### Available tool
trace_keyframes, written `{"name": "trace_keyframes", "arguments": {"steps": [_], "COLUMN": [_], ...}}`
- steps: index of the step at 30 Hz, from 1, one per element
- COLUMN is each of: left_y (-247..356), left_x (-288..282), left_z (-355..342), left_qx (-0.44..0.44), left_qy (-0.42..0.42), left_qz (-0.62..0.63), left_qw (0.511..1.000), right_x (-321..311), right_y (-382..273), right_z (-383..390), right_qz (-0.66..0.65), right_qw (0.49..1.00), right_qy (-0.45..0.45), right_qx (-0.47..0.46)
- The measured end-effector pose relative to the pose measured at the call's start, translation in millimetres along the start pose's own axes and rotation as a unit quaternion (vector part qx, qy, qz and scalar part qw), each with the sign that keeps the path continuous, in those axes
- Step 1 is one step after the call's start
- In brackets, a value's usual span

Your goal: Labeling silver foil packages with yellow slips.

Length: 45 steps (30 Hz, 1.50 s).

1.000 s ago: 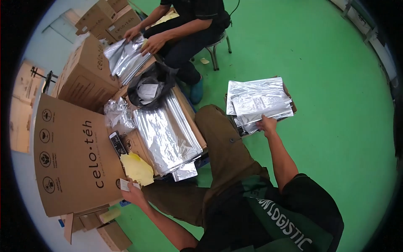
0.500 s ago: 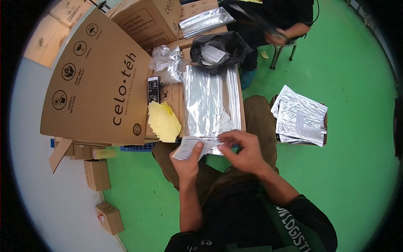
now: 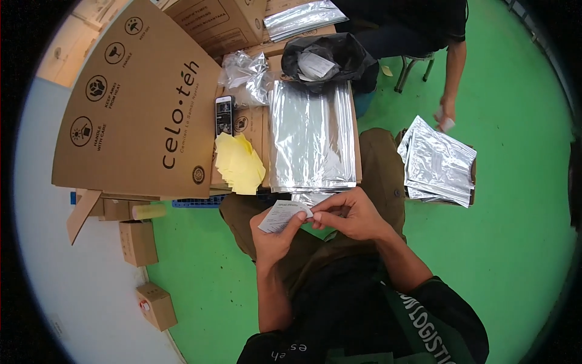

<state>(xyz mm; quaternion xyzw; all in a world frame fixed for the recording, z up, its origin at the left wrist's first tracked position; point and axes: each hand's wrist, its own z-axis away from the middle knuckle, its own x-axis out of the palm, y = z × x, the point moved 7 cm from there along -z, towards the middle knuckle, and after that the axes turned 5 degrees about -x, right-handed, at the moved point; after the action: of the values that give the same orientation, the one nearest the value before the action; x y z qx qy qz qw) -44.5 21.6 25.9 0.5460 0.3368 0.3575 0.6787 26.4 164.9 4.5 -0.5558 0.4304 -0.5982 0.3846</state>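
We start at the far left: a large cardboard box point(image 3: 136, 109) lies tipped on its side, with 2 small cardboard boxes point(image 3: 138, 242) on the floor below it, well clear of our hands. Just right of the big box sit a stack of yellow slips point(image 3: 239, 164) and a black phone point(image 3: 224, 115), both resting on a flattened carton. Next comes the stack of silver foil pouches point(image 3: 311, 136), long axis running away from us, its near edge just beyond our hands. Our left hand point(image 3: 276, 233) pinches a small white printed slip point(image 3: 280, 215) between thumb and index at its near-right corner, other fingers curled under. The slip's long axis runs lower-left to upper-right, tilted, and its free end points toward the left. Our right hand point(image 3: 348, 213) meets it from the right, thumb and index fingertips pressed together on the slip's right edge, so both hands touch the slip and neither is clearly nearer. The slip hangs above our lap, between knees and the pouch stack. Open room: green floor point(image 3: 515, 255) to the right, past a 2nd pouch pile point(image 3: 439, 162). Above that pile a co-worker's hand point(image 3: 447, 114) hangs, holding something small; well apart from ours.
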Motion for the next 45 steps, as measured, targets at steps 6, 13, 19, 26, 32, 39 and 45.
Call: {"name": "trace_keyframes", "arguments": {"steps": [6,13,19,26,32,39,45], "left_y": [-1,5,-6,-5,-4,-6,5], "left_x": [3,4,1,0,-2,-3,3], "left_z": [-1,1,0,1,1,2,2], "left_qx": [0.030,0.024,0.016,0.013,0.039,0.015,0.072], "left_qy": [-0.043,-0.032,-0.036,-0.034,-0.019,-0.035,-0.090], "left_qz": [-0.057,-0.084,-0.028,-0.043,-0.066,-0.047,-0.103], "left_qw": [0.997,0.996,0.999,0.998,0.997,0.998,0.988], "right_x": [-1,1,4,4,6,7,5], "right_y": [2,0,2,5,1,2,11], "right_z": [3,4,6,6,6,5,7], "right_qz": [-0.008,-0.022,-0.021,-0.018,0.017,0.014,-0.020], "right_qw": [0.999,1.000,0.999,0.999,0.999,0.999,0.997], "right_qy": [-0.008,-0.014,-0.030,-0.029,-0.037,-0.043,-0.045], "right_qx": [0.031,0.002,0.006,0.003,-0.010,0.015,0.052]}}
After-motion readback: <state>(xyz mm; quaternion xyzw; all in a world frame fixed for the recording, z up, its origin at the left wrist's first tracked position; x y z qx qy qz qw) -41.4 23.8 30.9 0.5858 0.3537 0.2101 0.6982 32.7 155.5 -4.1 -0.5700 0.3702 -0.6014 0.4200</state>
